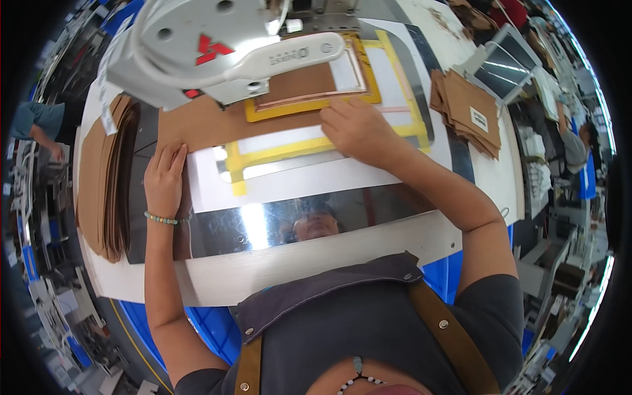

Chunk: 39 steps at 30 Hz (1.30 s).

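Note:
A flat brown fabric panel (192,123) lies under the sewing machine head, partly beneath a yellow rectangular frame (315,104). My left hand (164,176), wearing a beaded bracelet, has its fingers closed at the panel's near left corner. My right hand (359,130) is curled, its fingertips pinching at the panel's near edge just below the frame. Part of that grip is hidden by the fingers. Below the panel lies a white sheet with a yellow-taped clear template (289,153).
The white sewing machine head (191,52) overhangs the work. A stack of brown panels (105,191) stands at left, more labelled brown pieces (469,112) at right. A shiny metal plate (309,220) borders the near table edge. A screen (507,72) stands far right; other people are nearby.

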Each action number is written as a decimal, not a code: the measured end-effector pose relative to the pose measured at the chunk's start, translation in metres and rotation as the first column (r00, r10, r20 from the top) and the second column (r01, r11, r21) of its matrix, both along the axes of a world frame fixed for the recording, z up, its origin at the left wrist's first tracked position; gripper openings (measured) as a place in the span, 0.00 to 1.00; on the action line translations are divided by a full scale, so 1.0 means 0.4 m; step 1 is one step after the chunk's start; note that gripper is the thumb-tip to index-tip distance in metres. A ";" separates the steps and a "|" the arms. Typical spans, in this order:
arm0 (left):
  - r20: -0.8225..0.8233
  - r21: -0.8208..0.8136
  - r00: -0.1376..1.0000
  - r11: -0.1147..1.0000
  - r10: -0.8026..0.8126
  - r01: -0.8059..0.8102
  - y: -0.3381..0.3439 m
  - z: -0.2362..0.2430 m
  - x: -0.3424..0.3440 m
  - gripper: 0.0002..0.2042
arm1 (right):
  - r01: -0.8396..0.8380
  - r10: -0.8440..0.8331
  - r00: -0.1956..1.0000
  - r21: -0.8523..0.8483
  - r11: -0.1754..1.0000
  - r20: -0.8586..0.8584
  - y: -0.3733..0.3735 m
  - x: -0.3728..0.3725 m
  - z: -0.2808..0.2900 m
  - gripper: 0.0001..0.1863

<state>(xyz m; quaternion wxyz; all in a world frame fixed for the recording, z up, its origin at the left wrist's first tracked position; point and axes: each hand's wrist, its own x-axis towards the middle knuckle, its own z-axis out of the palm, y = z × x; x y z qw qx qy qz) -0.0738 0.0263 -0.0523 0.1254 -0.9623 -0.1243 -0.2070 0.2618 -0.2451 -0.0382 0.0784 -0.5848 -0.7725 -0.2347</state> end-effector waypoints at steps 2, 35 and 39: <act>0.007 -0.024 0.997 0.997 -0.080 0.080 -0.009 -0.004 0.085 0.16 | 0.050 -0.050 0.999 -0.028 0.998 -0.008 -0.067 0.063 0.006 0.03; 0.206 -0.471 0.978 0.872 -0.041 0.136 -0.116 -0.012 0.158 0.20 | 0.562 -0.565 0.730 -0.132 0.817 -0.384 -0.272 0.150 -0.087 0.32; 0.137 -0.365 0.991 0.929 -0.014 0.064 -0.124 -0.012 0.178 0.25 | 0.569 -0.613 0.728 -0.228 0.790 -0.306 -0.274 0.143 -0.076 0.32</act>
